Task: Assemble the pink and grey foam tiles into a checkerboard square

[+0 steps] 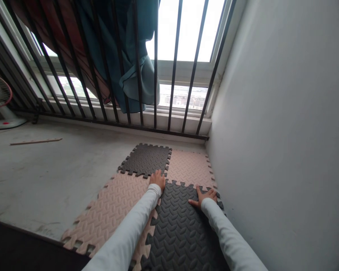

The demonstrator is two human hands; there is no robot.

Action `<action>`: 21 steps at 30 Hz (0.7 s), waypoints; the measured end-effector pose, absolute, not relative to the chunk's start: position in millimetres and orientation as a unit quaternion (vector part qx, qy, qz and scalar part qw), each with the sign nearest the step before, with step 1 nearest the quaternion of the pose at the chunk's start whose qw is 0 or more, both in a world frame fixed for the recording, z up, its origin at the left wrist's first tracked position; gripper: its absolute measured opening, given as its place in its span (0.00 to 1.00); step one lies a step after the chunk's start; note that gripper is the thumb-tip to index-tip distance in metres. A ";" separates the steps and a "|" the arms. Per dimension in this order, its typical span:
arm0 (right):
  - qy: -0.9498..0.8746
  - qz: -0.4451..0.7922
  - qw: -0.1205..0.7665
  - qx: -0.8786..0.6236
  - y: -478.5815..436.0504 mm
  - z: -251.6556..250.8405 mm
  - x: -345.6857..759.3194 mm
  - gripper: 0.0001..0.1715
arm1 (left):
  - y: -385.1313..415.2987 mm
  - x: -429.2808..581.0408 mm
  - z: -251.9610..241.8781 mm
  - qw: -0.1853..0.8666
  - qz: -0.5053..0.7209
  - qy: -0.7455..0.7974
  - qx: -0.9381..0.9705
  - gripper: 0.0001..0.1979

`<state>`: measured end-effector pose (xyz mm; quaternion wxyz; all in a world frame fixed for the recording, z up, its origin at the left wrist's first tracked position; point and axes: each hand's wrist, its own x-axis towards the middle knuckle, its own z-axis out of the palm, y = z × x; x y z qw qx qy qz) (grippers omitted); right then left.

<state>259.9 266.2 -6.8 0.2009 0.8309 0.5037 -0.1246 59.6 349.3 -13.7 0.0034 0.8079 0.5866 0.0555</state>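
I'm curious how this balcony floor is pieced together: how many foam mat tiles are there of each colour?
Dark grey foam tiles: 2
Pinkish-beige foam tiles: 2
Total: 4

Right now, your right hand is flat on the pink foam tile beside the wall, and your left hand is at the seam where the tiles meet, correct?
Not quite: the head view shows the right hand on the dark foam tile, not the pink foam tile. The left hand is at the seam where the tiles meet, as you said.
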 end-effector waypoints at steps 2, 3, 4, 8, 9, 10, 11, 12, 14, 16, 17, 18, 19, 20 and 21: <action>0.505 -0.125 0.204 0.829 266.5 -6.8 260.1 0.62 | 346.6 63.9 -19.7 -0.004 0.058 0.576 0.815 0.23; 0.504 -0.126 0.205 0.829 266.7 -7.2 260.3 0.62 | 346.0 65.7 -23.6 0.006 0.050 0.575 0.817 0.26; 0.503 -0.126 0.206 0.830 266.9 -7.7 260.5 0.62 | 346.0 66.9 -27.7 0.023 0.040 0.577 0.815 0.29; 0.502 -0.119 0.205 0.832 267.2 -10.2 261.1 0.60 | 351.0 64.6 -39.8 0.089 -0.002 0.587 0.805 0.36; 0.502 -0.117 0.204 0.833 267.0 -10.4 261.0 0.60 | 352.7 62.3 -40.8 0.103 -0.011 0.580 0.808 0.35; 0.502 -0.116 0.203 0.833 266.7 -10.2 260.8 0.60 | 354.3 59.5 -41.2 0.113 -0.017 0.572 0.812 0.34; 0.502 -0.113 0.201 0.834 266.4 -9.8 260.5 0.60 | 355.6 56.6 -41.2 0.117 -0.020 0.563 0.818 0.33; 0.503 -0.111 0.199 0.834 266.0 -9.2 260.2 0.60 | 356.5 53.5 -40.9 0.118 -0.019 0.551 0.826 0.33; 0.505 -0.110 0.194 0.834 265.4 -7.8 259.6 0.59 | 357.2 47.5 -40.5 0.114 -0.018 0.525 0.843 0.32; 0.505 -0.113 0.189 0.835 265.4 -7.3 259.3 0.59 | 356.4 42.0 -40.5 0.112 -0.024 0.506 0.855 0.32; 0.504 -0.114 0.186 0.836 265.6 -7.6 259.2 0.59 | 355.5 39.5 -40.3 0.112 -0.027 0.500 0.859 0.31; 0.504 -0.114 0.183 0.837 266.0 -8.3 259.3 0.59 | 354.2 37.3 -39.9 0.110 -0.028 0.497 0.860 0.31; 0.504 -0.113 0.179 0.838 266.5 -9.2 259.4 0.59 | 352.4 35.5 -39.0 0.108 -0.028 0.497 0.861 0.30; 0.504 -0.113 0.175 0.838 267.1 -10.3 259.7 0.59 | 350.1 34.2 -37.5 0.107 -0.029 0.497 0.860 0.30; 0.504 -0.113 0.172 0.839 267.6 -11.3 259.9 0.60 | 347.3 33.7 -35.6 0.104 -0.030 0.497 0.861 0.30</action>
